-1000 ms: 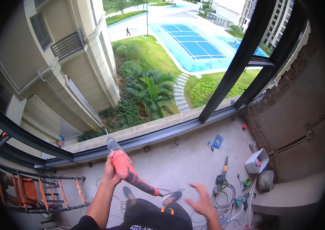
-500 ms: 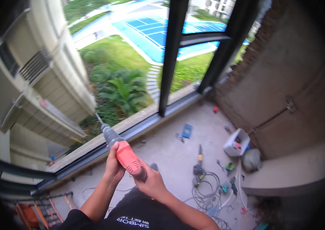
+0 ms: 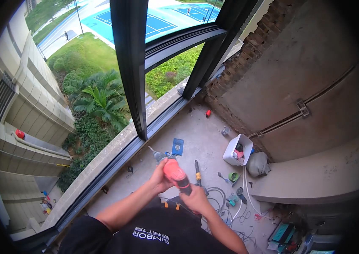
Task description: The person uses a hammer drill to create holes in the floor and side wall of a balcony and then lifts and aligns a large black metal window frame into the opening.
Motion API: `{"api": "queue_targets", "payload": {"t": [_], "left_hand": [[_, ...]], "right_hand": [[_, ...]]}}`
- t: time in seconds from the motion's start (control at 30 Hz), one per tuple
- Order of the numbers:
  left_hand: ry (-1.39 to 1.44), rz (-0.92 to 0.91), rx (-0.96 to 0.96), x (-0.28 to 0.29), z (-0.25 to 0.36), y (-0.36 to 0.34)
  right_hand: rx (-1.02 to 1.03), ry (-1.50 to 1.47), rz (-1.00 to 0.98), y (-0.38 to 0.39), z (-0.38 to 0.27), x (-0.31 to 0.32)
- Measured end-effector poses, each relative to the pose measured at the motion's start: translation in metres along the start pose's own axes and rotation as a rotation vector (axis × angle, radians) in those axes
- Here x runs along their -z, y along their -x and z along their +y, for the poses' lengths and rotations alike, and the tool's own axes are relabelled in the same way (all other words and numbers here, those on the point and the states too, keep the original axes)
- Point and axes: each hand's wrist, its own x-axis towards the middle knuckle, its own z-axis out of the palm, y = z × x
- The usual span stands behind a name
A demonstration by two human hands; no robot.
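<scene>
A red rotary hammer drill [image 3: 172,170] with a grey front and dark rear handle is held in front of my body, its bit pointing up and to the left toward the window track. My left hand [image 3: 160,179] is closed around its front part, behind the chuck. My right hand [image 3: 196,199] grips the dark rear handle; whether a finger presses the trigger is hidden. The bit's tip appears over the floor, just inside the window track [image 3: 122,157], and does not seem to touch anything.
Dark window frame posts [image 3: 129,72] stand ahead, with an open drop to greenery on the left. On the floor are a blue square piece [image 3: 178,147], a power tool with a yellow band [image 3: 197,170], coiled cables [image 3: 217,199], a white bucket [image 3: 229,155] and a grey sack [image 3: 259,164].
The view has swung right. The drill has come back from over the outer sill to above the indoor floor, closer to my body. Both hands keep their hold.
</scene>
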Motion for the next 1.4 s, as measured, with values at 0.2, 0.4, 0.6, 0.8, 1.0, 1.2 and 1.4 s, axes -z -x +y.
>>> {"api": "queue_targets", "payload": {"t": [0.2,0.4,0.6,0.8,1.0,1.2,1.4], "left_hand": [[-0.262,-0.139,0.129,-0.059,0.061,-0.088],[-1.012,0.353,-0.993,-0.092,0.15,-0.084],[-0.864,0.69,-2.185,-0.175,0.26,-0.026],[-0.435,1.203,-2.323,-0.215,0.318,-0.011],[-0.522,1.783,-2.169,-0.215,0.325,-0.036],[-1.694,2.732,-1.277,-0.171,0.295,-0.001],[-1.582,2.749,-1.161,-0.161,0.283,0.006]], "right_hand": [[-0.163,-0.583,0.001,-0.101,0.02,0.076],[-0.195,-0.713,0.119,-0.245,0.063,0.162],[-0.19,-0.638,0.003,-0.472,0.129,0.219],[-0.237,-0.558,-0.086,-0.655,0.149,0.217],[-0.28,-0.552,-0.127,-0.771,0.185,0.216],[-0.309,-0.489,-0.16,-0.813,0.198,0.193],[-0.274,-0.322,-0.167,-0.831,0.2,0.169]]}}
